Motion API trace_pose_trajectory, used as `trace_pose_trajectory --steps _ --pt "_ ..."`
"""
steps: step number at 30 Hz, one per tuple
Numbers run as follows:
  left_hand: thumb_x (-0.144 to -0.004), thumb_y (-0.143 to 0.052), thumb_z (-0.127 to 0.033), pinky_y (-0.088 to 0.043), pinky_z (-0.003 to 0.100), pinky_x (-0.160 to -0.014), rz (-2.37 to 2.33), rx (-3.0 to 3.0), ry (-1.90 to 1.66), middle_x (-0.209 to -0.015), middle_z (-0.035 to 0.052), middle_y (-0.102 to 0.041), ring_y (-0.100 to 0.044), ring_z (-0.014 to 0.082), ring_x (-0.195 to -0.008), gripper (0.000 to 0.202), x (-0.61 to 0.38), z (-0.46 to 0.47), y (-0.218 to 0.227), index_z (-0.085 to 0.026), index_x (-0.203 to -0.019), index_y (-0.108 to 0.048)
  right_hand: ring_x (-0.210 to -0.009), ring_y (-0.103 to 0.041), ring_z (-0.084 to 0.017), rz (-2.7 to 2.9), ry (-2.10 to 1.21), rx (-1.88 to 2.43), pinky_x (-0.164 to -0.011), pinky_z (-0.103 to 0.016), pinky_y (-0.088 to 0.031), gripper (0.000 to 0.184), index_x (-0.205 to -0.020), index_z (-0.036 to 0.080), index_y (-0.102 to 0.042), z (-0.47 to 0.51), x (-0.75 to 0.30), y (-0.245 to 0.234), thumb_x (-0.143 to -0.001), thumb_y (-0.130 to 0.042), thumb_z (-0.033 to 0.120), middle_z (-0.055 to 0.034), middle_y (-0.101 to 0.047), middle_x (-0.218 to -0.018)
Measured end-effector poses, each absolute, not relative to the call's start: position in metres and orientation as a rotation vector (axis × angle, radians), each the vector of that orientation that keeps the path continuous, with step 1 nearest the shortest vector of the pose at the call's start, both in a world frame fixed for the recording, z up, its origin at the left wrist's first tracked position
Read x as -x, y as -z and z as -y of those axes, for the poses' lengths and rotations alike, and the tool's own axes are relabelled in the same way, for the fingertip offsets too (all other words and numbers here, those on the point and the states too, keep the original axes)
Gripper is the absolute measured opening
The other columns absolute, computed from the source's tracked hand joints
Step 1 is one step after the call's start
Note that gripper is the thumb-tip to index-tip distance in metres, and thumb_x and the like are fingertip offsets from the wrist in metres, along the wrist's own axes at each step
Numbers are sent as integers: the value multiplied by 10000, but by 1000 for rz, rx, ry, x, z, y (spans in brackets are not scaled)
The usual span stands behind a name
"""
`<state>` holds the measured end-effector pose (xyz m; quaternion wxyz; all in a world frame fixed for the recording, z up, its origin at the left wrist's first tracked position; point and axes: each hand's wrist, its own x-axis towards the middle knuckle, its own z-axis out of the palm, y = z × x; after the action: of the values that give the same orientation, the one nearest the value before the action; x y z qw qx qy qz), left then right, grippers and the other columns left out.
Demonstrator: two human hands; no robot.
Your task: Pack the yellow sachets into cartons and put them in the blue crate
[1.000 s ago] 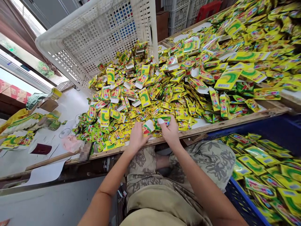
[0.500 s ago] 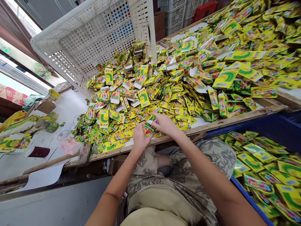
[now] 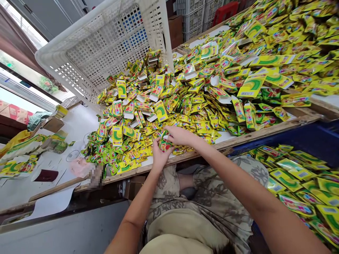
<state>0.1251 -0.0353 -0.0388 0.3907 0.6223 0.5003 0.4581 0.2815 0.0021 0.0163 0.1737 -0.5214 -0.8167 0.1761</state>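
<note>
Just above the table's front edge, my left hand is closed around a small green, red and yellow carton. My right hand comes in from the right, its fingers pinched on the carton's upper end. A small white patch shows at the right fingertips; I cannot tell whether it is a flap or a finger covering. Small yellow sachets lie in a heap behind and beside both hands. Green sachets are gathered to the left. Opened cartons lie scattered over the heap.
A white plastic crate lies tipped behind the heap, its mouth towards me. A wooden rail edges the table. At my right, a blue bin holds many filled-looking cartons. A dark red object and a pink bag lie left.
The carton has turned more upright between my hands, showing more of its printed face. My right fingers have shifted slightly left along its upper end. The camera view has moved a little.
</note>
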Motion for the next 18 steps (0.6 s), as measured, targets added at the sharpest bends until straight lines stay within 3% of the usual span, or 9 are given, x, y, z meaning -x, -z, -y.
trace_pose_trajectory --steps 10,18 --pt "-766 -654 -407 -441 307 -882 -1172 -1487 -1183 -1006 61 -597 -571 161 -950 397 -118 34 33 -179 -1066 -526 -897 -651 -293 2413 -356 1660 -670 -324 -431 250 -1056 140 -539 3 -264 -41 -840 -481 251 -165 -688 -981" --pt "-739 -670 -441 -467 309 -884 -1044 -1219 -1111 -986 53 -641 -608 155 -916 393 -108 30 31 -182 -1017 -569 -847 -619 -211 2381 -722 1352 -693 -273 -427 272 -1118 142 -515 -5 -279 -33 -875 -470 254 -118 -662 -1001"
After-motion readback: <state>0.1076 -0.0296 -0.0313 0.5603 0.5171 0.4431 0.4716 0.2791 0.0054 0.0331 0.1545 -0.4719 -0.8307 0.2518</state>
